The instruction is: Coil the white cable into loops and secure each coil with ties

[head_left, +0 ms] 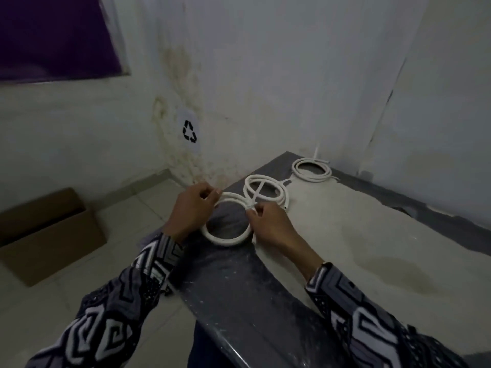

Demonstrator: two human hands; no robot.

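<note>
Head view: both hands, left (191, 208) and right (268, 224), pinch nearest coil (225, 239); tie indistinct.

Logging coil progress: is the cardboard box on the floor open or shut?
Open. The cardboard box has its top flap standing up, with the dark inside showing. Contents cannot be told.

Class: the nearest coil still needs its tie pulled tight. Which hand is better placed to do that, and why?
Right. The right hand already pinches the tie on the nearest coil; the left hand steadies the coil's far side.
</note>
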